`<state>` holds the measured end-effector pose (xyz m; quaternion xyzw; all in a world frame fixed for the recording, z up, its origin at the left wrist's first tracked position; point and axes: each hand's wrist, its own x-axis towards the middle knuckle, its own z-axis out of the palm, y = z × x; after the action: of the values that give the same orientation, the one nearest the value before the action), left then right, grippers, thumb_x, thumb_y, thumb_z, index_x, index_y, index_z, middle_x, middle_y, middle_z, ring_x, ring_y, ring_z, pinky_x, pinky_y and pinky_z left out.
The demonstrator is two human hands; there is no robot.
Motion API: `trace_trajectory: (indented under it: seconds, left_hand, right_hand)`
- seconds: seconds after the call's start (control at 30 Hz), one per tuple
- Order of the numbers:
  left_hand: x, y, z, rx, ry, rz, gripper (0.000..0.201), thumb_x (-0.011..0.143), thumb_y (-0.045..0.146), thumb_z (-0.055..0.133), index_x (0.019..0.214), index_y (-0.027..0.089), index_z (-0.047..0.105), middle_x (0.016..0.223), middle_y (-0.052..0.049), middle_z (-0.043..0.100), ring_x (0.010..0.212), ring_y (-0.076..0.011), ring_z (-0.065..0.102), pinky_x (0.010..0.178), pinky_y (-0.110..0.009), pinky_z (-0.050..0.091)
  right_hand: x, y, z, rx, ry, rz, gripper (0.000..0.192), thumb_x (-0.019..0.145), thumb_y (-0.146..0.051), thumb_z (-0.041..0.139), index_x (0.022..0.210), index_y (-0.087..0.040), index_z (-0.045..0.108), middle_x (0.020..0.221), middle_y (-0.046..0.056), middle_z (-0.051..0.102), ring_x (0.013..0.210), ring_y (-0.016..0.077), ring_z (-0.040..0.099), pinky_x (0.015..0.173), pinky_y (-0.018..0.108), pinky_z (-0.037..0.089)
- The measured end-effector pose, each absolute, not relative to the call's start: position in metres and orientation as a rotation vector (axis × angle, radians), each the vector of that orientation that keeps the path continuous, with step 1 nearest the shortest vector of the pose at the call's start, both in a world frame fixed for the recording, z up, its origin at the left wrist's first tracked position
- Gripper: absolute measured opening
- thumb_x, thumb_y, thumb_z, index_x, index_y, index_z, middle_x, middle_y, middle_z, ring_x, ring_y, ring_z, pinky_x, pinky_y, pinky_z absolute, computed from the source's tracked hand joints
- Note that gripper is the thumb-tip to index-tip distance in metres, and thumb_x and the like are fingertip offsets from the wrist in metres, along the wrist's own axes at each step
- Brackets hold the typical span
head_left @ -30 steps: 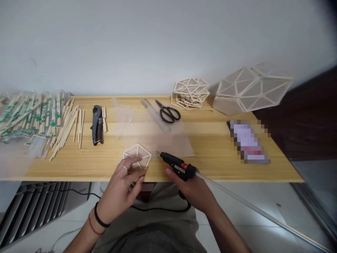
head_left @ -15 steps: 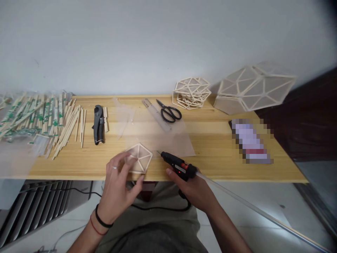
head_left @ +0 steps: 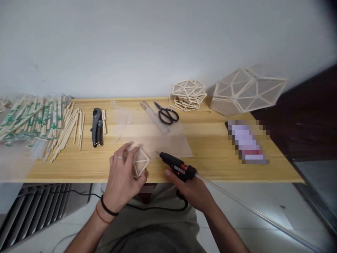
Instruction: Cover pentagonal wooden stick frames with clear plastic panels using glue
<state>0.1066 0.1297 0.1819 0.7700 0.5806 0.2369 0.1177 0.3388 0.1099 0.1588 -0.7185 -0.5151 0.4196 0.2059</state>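
One glue gun (head_left: 175,164), apparently one half-hidden stick frame (head_left: 142,161)

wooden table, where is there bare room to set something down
The widest bare patch lies between the translucent sheet and the phone. A smaller one lies in front of the black cutter, left of the left hand. The left end is crowded with wrapped chopsticks and loose sticks, the back right with stacked frames and a large framed shape.

My remote feed shows a craft workspace: hot-glue gun (head_left: 177,164), scissors (head_left: 160,108), ruler (head_left: 153,117), wrapped chopsticks (head_left: 45,121) and a stick-framed model (head_left: 246,89) on a wooden table (head_left: 213,140).
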Motion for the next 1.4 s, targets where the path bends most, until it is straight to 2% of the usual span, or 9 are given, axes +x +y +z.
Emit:
trace_trajectory:
  seconds: [0.23, 0.4, 0.6, 0.83, 0.9, 1.0, 1.1, 1.2, 1.4]
  left_hand:
    - [0.082, 0.136, 0.192, 2.372, 1.433, 0.439, 0.079, 0.088, 0.025, 0.074, 0.156, 0.028, 0.035, 0.162, -0.018, 0.037, 0.153, -0.0388, 0.032, 0.120, -0.060, 0.032]
    - [0.080, 0.136, 0.182, 2.363, 1.530, 0.458, 0.070, 0.091, 0.039, 0.074, 0.151, 0.024, 0.042, 0.152, -0.019, 0.048, 0.144, -0.0387, 0.042, 0.115, -0.060, 0.037]
    - [0.077, 0.145, 0.189, 2.387, 1.336, 0.394, 0.064, 0.088, 0.024, 0.071, 0.148, 0.023, 0.048, 0.144, -0.017, 0.055, 0.138, -0.0364, 0.047, 0.112, -0.057, 0.042]
    - [0.061, 0.149, 0.205, 2.410, 1.066, 0.300, 0.091, 0.069, -0.003, 0.061, 0.153, 0.029, 0.044, 0.154, -0.009, 0.055, 0.149, -0.0330, 0.041, 0.127, -0.060, 0.024]
    - [0.061, 0.146, 0.205, 2.386, 1.069, 0.287, 0.093, 0.070, -0.003, 0.062, 0.154, 0.031, 0.044, 0.158, -0.009, 0.050, 0.151, -0.0339, 0.037, 0.126, -0.061, 0.026]
    - [0.067, 0.141, 0.203, 2.319, 1.137, 0.376, 0.073, 0.083, 0.004, 0.063, 0.150, 0.031, 0.050, 0.153, -0.012, 0.051, 0.145, -0.0344, 0.041, 0.117, -0.058, 0.038]
    - [0.074, 0.141, 0.196, 2.194, 1.257, 0.566, 0.049, 0.095, 0.007, 0.051, 0.140, 0.026, 0.059, 0.127, -0.012, 0.059, 0.125, -0.0284, 0.055, 0.105, -0.049, 0.049]
    - [0.079, 0.144, 0.188, 2.097, 1.308, 0.644, 0.043, 0.099, 0.008, 0.046, 0.137, 0.022, 0.062, 0.109, -0.009, 0.057, 0.104, -0.0238, 0.059, 0.096, -0.042, 0.054]
    - [0.083, 0.147, 0.183, 2.177, 1.344, 0.504, 0.039, 0.097, 0.009, 0.048, 0.130, 0.017, 0.066, 0.110, -0.012, 0.054, 0.104, -0.0290, 0.056, 0.094, -0.048, 0.051]
  right_hand:
    - [0.340, 0.110, 0.158, -1.992, -1.388, 1.221, 0.056, 0.083, -0.070, 0.062, 0.110, -0.024, 0.078, 0.112, 0.010, 0.077, 0.110, 0.0358, 0.073, 0.100, 0.049, 0.053]
    - [0.341, 0.110, 0.156, -1.963, -1.394, 1.226, 0.055, 0.084, -0.069, 0.062, 0.110, -0.024, 0.079, 0.115, 0.010, 0.078, 0.116, 0.0362, 0.071, 0.104, 0.050, 0.051]
    - [0.341, 0.108, 0.159, -1.927, -1.432, 1.171, 0.050, 0.083, -0.066, 0.066, 0.107, -0.025, 0.079, 0.103, 0.007, 0.080, 0.106, 0.0345, 0.074, 0.093, 0.045, 0.057]
    - [0.340, 0.114, 0.178, -1.747, -1.603, 1.251, 0.026, 0.084, -0.050, 0.066, 0.082, -0.025, 0.073, 0.084, 0.003, 0.074, 0.083, 0.0259, 0.072, 0.079, 0.035, 0.057]
    - [0.340, 0.117, 0.184, -1.637, -1.660, 1.349, 0.022, 0.085, -0.044, 0.067, 0.078, -0.024, 0.069, 0.077, 0.001, 0.071, 0.077, 0.0233, 0.069, 0.073, 0.032, 0.055]
    - [0.340, 0.119, 0.191, -1.595, -1.692, 1.422, 0.021, 0.086, -0.042, 0.068, 0.076, -0.024, 0.066, 0.071, 0.000, 0.067, 0.069, 0.0209, 0.063, 0.065, 0.030, 0.051]
    - [0.338, 0.115, 0.195, -1.655, -1.662, 1.346, 0.028, 0.084, -0.046, 0.068, 0.067, -0.025, 0.061, 0.065, -0.001, 0.063, 0.064, 0.0208, 0.059, 0.058, 0.029, 0.046]
    - [0.335, 0.109, 0.197, -1.671, -1.636, 1.376, 0.031, 0.083, -0.047, 0.070, 0.064, -0.024, 0.058, 0.064, -0.001, 0.061, 0.062, 0.0196, 0.057, 0.058, 0.029, 0.045]
    - [0.335, 0.106, 0.192, -1.501, -1.742, 1.493, 0.023, 0.087, -0.038, 0.075, 0.074, -0.022, 0.064, 0.074, -0.002, 0.066, 0.071, 0.0176, 0.059, 0.069, 0.028, 0.046]
